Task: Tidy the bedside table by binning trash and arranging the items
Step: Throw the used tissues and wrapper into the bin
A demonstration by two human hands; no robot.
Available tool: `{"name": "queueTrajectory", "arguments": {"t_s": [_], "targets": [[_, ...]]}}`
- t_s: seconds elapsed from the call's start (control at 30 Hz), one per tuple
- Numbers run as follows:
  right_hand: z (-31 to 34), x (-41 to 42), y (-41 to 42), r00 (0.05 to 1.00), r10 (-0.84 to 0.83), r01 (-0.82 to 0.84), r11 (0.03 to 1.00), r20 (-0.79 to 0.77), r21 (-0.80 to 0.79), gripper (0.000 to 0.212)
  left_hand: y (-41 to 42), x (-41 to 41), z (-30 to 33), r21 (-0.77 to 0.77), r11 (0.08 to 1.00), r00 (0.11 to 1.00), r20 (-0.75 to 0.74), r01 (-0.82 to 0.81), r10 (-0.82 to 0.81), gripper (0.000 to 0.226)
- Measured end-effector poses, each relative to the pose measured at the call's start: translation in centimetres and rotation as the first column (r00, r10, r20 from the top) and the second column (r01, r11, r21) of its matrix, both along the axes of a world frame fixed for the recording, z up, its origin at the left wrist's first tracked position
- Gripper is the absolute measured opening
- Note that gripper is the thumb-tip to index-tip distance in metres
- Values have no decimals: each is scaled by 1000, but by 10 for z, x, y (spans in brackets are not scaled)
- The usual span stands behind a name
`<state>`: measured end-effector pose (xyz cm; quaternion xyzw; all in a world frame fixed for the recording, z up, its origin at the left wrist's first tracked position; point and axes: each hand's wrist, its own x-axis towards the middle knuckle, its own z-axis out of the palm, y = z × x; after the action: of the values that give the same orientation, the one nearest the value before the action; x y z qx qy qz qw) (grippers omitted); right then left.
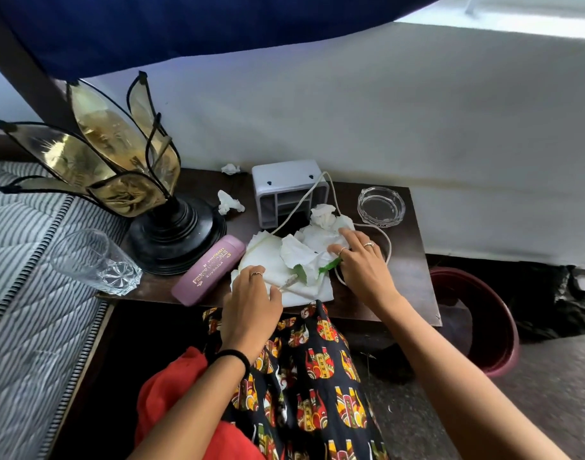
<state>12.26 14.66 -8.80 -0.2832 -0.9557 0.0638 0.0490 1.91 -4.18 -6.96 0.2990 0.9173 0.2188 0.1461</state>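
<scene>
A heap of crumpled white tissues (294, 257) lies in the middle of the dark wooden bedside table (407, 280), with a green scrap (329, 265) among them. My left hand (251, 293) presses on the heap's near left edge, fingers spread. My right hand (361, 260) rests on its right side, fingers apart over the paper and the green scrap. Two more tissue balls, one (229, 202) near the lamp base and one (230, 168) at the back edge, lie apart. A white cable (387, 240) runs under the tissues.
A black-based lamp with gold petals (118, 167) stands at the left, a mauve glasses case (208, 270) and a drinking glass (95, 263) near it. A white plastic box (284, 190) and a glass ashtray (380, 205) sit behind. A maroon bin (483, 313) stands on the floor at the right.
</scene>
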Motion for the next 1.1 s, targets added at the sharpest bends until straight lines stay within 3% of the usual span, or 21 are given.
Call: {"name": "queueTrajectory", "arguments": {"t_s": [0.17,0.43,0.5,0.6,0.7,0.93,1.1], "targets": [[5,-1,-2,998,18,-18,1000,-58,4,30,-3,-3,1,13,1000,1000,-4,-8,8,39],[50,14,3,884,-10,-30,996,-468,-79,25,-9,-6,4,23,1000,1000,7,-14,14,40],[57,25,2,835,-73,-30,984,-546,-178,25,-10,-6,5,21,1000,1000,3,-9,9,41],[63,48,2,770,-267,-32,891,-579,-453,23,-10,-3,7,10,1000,1000,4,-14,14,42],[62,73,12,695,-428,24,817,-578,-577,18,-11,0,7,7,1000,1000,-11,2,-2,41],[43,146,54,351,-775,108,591,-525,-800,41,-11,2,6,-12,1000,998,-63,25,-26,41],[17,192,86,-37,-939,257,322,-342,-911,40,-8,0,4,-34,999,998,-68,15,-17,39]]}}
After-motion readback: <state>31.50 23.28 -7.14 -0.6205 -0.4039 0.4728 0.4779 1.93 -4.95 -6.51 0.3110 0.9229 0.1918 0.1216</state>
